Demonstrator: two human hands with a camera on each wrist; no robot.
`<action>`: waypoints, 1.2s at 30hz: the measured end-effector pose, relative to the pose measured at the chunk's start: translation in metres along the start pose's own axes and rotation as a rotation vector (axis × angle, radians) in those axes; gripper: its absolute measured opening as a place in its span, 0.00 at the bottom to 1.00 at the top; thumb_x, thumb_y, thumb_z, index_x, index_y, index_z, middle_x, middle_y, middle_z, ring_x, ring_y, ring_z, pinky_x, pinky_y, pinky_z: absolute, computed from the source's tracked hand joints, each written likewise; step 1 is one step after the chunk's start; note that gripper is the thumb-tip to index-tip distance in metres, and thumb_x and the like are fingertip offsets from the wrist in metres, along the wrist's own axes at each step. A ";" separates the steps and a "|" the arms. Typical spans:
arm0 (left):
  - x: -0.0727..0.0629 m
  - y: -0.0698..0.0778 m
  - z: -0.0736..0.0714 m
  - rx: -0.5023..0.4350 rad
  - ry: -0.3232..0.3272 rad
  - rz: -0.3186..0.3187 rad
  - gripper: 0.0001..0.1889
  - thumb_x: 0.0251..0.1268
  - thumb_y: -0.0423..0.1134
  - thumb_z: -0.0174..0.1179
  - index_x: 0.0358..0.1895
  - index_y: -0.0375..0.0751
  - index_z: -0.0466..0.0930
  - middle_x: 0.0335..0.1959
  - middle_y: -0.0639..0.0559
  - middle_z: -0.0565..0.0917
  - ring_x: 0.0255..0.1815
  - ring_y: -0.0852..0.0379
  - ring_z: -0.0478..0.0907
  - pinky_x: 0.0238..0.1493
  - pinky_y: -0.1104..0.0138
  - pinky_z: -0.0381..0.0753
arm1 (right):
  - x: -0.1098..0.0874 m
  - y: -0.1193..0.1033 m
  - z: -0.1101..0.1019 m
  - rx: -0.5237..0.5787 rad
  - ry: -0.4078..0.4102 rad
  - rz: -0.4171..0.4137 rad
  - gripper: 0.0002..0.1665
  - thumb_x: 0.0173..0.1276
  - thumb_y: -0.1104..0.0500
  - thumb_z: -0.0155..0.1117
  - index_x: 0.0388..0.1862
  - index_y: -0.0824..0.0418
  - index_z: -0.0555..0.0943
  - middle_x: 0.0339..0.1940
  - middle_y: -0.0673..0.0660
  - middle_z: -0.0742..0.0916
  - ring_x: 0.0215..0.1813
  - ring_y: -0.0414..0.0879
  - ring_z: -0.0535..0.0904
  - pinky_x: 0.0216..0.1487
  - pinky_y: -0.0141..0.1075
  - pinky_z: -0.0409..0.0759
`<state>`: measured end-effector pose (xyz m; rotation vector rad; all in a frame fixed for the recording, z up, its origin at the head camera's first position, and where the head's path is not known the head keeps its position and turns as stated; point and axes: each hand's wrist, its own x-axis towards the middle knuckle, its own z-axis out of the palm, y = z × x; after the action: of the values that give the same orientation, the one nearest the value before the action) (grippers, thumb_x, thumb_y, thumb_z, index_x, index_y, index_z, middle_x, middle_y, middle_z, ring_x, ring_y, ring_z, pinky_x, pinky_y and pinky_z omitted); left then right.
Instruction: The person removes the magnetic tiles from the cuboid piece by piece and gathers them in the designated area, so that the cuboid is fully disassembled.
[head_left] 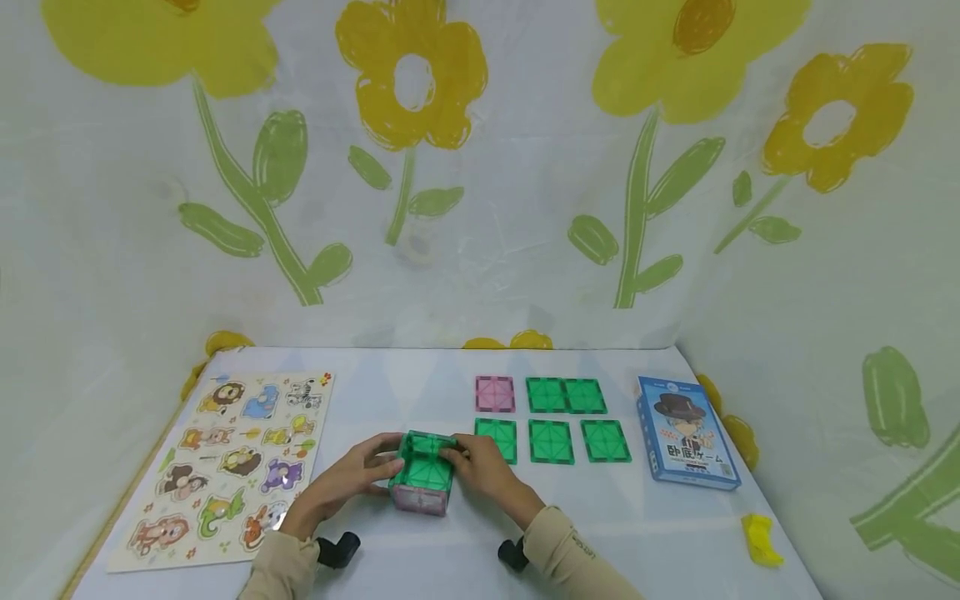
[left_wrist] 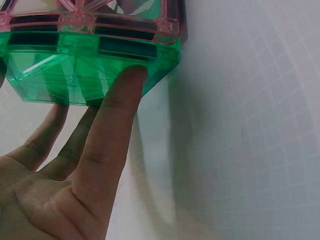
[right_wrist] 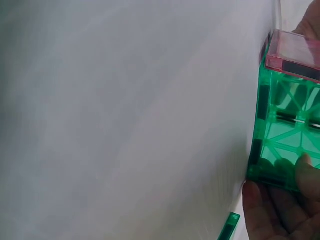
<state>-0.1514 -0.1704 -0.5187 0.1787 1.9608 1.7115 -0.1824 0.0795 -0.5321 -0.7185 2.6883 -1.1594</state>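
Observation:
A box of translucent magnetic tiles (head_left: 423, 475), with green walls and a pink tile on the near side, sits on the table before me. My left hand (head_left: 352, 479) holds it from the left; in the left wrist view the thumb (left_wrist: 112, 130) lies on a green wall, with more fingers farther along. From the right, my right hand (head_left: 487, 471) pinches a green wall (right_wrist: 285, 142), its thumb inside the open box and its fingers outside. Just right of that hand lies a loose green tile (head_left: 504, 435), partly covered by it.
More green tiles (head_left: 551, 442) and a pink tile (head_left: 495, 393) lie flat in two rows behind. An animal puzzle board (head_left: 251, 450) lies left. At right are a blue card-game box (head_left: 686, 433) and a small yellow piece (head_left: 761, 540). A flowered curtain surrounds the table.

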 end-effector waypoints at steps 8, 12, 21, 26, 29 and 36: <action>-0.002 0.003 0.001 0.005 -0.001 0.004 0.34 0.76 0.44 0.55 0.77 0.34 0.54 0.78 0.28 0.55 0.77 0.25 0.57 0.57 0.48 0.85 | 0.001 0.001 0.001 0.006 0.017 0.010 0.10 0.75 0.56 0.60 0.34 0.60 0.83 0.32 0.54 0.89 0.35 0.35 0.78 0.39 0.29 0.81; -0.003 0.005 0.002 0.002 -0.003 0.007 0.34 0.76 0.44 0.55 0.78 0.34 0.54 0.79 0.27 0.54 0.77 0.25 0.57 0.57 0.48 0.85 | 0.000 0.000 0.001 0.019 0.037 0.006 0.11 0.74 0.57 0.61 0.32 0.61 0.83 0.32 0.55 0.90 0.34 0.34 0.76 0.38 0.28 0.79; -0.001 0.003 0.002 0.002 0.011 -0.003 0.34 0.76 0.44 0.55 0.77 0.35 0.55 0.78 0.28 0.56 0.77 0.25 0.56 0.57 0.48 0.85 | -0.002 0.000 0.003 0.020 0.076 -0.014 0.11 0.74 0.58 0.62 0.31 0.61 0.82 0.31 0.55 0.90 0.35 0.36 0.81 0.40 0.30 0.82; -0.002 0.002 0.002 -0.001 0.012 0.001 0.34 0.76 0.44 0.55 0.77 0.34 0.55 0.78 0.28 0.56 0.77 0.24 0.56 0.57 0.48 0.84 | -0.002 0.000 0.004 0.033 0.074 0.006 0.12 0.74 0.57 0.61 0.31 0.61 0.82 0.28 0.55 0.88 0.30 0.34 0.70 0.34 0.26 0.73; -0.002 0.003 0.003 0.001 0.011 0.002 0.34 0.76 0.44 0.55 0.77 0.34 0.55 0.78 0.28 0.56 0.77 0.24 0.56 0.57 0.48 0.84 | -0.002 0.000 0.004 0.040 0.076 0.010 0.11 0.74 0.58 0.62 0.31 0.61 0.82 0.28 0.55 0.88 0.29 0.35 0.68 0.33 0.26 0.71; -0.003 0.003 0.002 0.000 0.005 0.010 0.34 0.76 0.44 0.55 0.77 0.34 0.55 0.78 0.28 0.55 0.77 0.24 0.56 0.57 0.47 0.84 | -0.002 0.000 0.006 0.046 0.083 0.001 0.11 0.74 0.58 0.61 0.31 0.61 0.82 0.20 0.47 0.78 0.25 0.33 0.63 0.28 0.24 0.65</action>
<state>-0.1485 -0.1693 -0.5151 0.1852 1.9664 1.7197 -0.1787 0.0760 -0.5366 -0.6763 2.7190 -1.2735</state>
